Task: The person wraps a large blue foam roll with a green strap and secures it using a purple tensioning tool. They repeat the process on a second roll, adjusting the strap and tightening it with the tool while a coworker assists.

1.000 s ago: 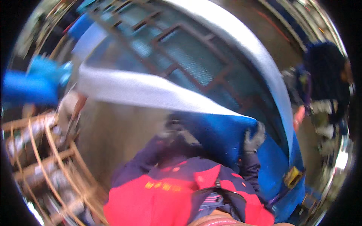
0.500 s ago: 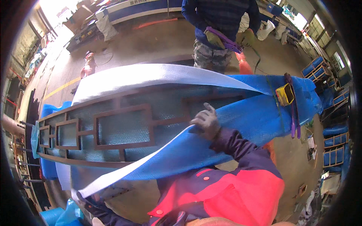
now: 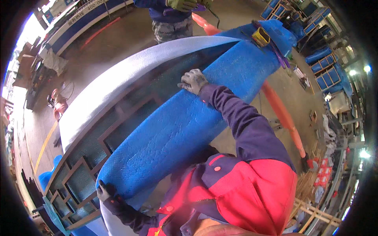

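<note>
A long dark brown lattice frame (image 3: 80,179) with glass-like panels lies across the view, wrapped in blue foam sheet (image 3: 173,129) with a white inner side. The near flap is folded over part of the frame. My right hand (image 3: 193,81), in a grey glove, has its fingers curled over the flap's upper edge. At the flap's left end, my gloved left hand (image 3: 103,191) grips its edge, fingers partly hidden. On the far side, the other flap (image 3: 114,80) stands up, white face showing. A yellow tape roll (image 3: 260,37) sits on the wrapped right end.
Across the frame stands a person whose gloved hand (image 3: 182,4) is near a purple strip. Orange-wrapped supports (image 3: 280,108) extend below the frame. Purple-handled straps (image 3: 280,57) lie by the tape. Blue-wrapped racks (image 3: 325,70) stand at right, wooden strips (image 3: 315,214) at lower right.
My view has turned, so the frame now slants up to the right. The near flap has come up over more of the frame, and my left hand has risen with its edge.
</note>
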